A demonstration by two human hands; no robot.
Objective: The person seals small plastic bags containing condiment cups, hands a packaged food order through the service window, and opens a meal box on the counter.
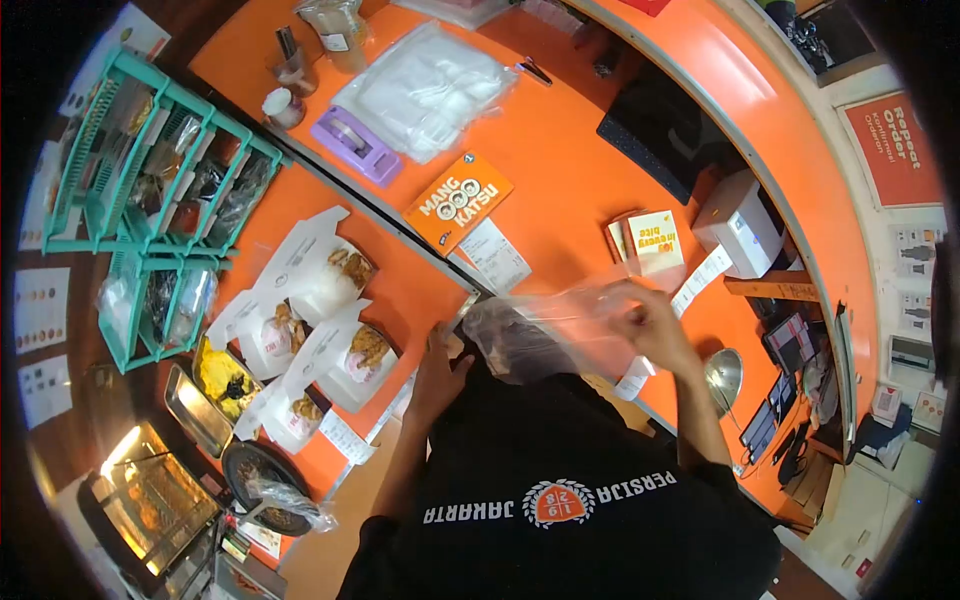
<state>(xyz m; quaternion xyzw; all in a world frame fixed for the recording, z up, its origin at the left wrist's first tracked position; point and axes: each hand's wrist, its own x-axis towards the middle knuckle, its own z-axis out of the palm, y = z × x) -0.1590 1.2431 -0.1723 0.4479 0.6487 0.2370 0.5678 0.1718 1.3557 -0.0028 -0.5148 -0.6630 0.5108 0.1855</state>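
Observation:
My right hand [645,325] is closed on one end of a clear plastic bag [550,330], which stretches across the front of my black shirt. At the bag's other end is my left hand [440,375], near the counter edge; whether its fingers hold the bag is unclear. Left of it stand open white boxes [365,375] with fried food on top of white contents. An orange Mang Katsu card [458,203] and a receipt [492,255] lie beyond the bag.
Purple tape dispenser [356,145] and a stack of plastic bags [430,85] at the back. Teal baskets [160,170] at left, above a metal tray [198,410] and black pan [268,487]. A white printer [740,225] and metal bowl [724,378] at right.

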